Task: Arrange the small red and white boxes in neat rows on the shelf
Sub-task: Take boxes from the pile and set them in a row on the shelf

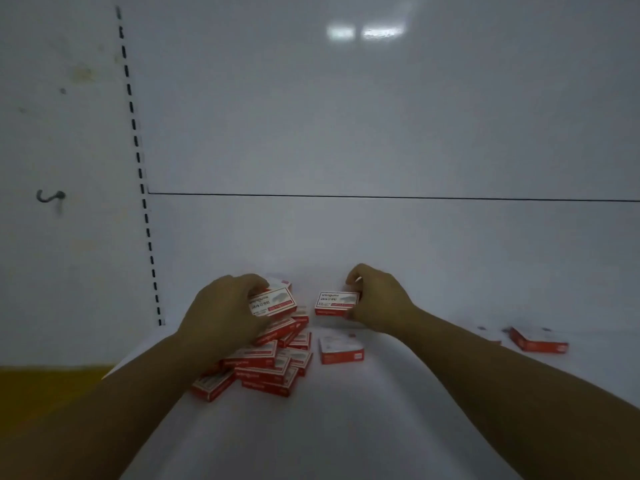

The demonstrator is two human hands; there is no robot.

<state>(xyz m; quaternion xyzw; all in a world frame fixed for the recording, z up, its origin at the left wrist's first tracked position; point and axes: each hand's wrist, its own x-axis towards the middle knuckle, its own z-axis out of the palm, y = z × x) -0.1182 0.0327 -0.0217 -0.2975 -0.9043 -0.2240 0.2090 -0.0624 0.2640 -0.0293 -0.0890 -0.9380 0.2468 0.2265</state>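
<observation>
A loose pile of several small red and white boxes [266, 362] lies on the white shelf [346, 427], left of centre. My left hand [221, 313] grips one box [273, 302] at the top of the pile. My right hand [377, 299] pinches another box [336, 303] by its right end, just right of the pile. A single box [341, 348] lies flat below that one. Far to the right, one more box [538, 339] lies alone on the shelf.
The white back panel [381, 133] rises behind the shelf, with a horizontal seam across it. A slotted upright [138, 161] runs down the left side, and a metal hook [50, 196] sticks out of the left wall. A yellow surface [45, 382] shows at lower left.
</observation>
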